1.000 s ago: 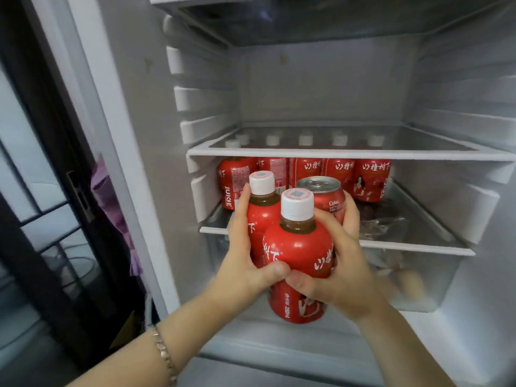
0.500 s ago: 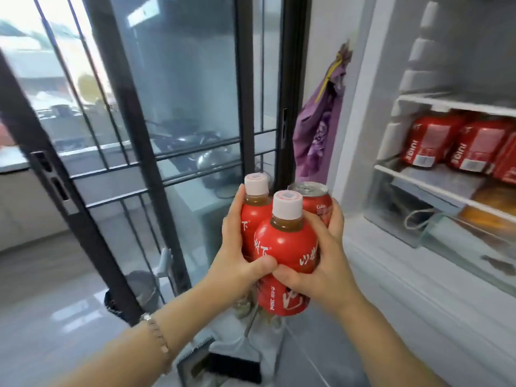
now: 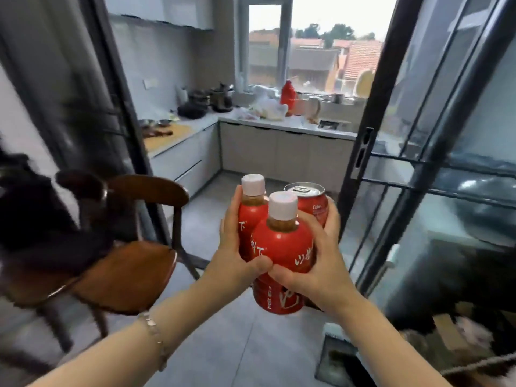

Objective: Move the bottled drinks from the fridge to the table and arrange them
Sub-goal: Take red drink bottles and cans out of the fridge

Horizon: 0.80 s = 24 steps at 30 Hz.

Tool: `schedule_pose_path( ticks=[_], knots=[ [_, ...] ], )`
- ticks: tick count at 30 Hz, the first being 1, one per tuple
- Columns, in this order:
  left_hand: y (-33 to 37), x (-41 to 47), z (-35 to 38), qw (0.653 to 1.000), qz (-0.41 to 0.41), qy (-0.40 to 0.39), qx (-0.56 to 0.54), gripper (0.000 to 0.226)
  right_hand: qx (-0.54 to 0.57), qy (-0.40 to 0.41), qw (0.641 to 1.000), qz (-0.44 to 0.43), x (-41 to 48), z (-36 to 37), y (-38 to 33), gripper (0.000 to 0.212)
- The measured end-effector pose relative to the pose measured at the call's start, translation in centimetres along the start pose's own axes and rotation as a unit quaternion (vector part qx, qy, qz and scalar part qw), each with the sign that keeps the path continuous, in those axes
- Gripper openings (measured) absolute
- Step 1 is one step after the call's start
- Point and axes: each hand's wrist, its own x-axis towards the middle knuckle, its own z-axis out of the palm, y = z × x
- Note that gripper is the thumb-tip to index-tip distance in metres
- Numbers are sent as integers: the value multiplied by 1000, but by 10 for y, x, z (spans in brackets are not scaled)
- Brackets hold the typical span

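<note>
Carrying three drinks between both hands, mid-trip; no table in view.
Your left hand (image 3: 233,261) wraps the rear bottle (image 3: 251,216), both thumbs pin the front bottle (image 3: 282,255), your right hand (image 3: 321,263) clasps the can (image 3: 311,203). Setting down and arranging remain.

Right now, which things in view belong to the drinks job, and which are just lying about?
Job:
near bottle
far bottle
red can
left hand and right hand, clasping all three

Lying about:
wooden chair
red container on the windowsill
pots on the counter
</note>
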Motion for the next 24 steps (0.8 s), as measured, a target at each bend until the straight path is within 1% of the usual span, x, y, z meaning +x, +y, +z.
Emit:
schedule_pose_path(
  ticks=[2,3,5,8,9,11,15,20,24],
  knots=[
    [6,-27,-65,999,-4,43,12,116,31,-44,998,-23,17,66,-18,85],
    [9,-37,-88,998,-8,61,23,114,48,-60,996,-33,21,91,-25,85],
    [12,-68,-160,992,-12,113,58,113,78,-102,989,-66,35,166,-49,80],
    [16,-110,-246,979,-38,174,95,117,120,-148,977,-94,48,257,-81,78],
    [17,-119,-265,975,-44,191,108,117,135,-164,972,-98,50,278,-88,78],
    [21,-150,-323,961,-59,239,129,120,160,-212,956,-125,57,343,-113,78],
    [22,-188,-391,940,-74,306,134,129,189,-277,931,-143,71,424,-142,77],
    [12,-230,-492,890,-78,416,172,125,208,-365,884,-203,98,544,-184,74],
    [8,-248,-561,860,-83,465,196,122,227,-406,853,-235,120,628,-205,77]
  ],
)
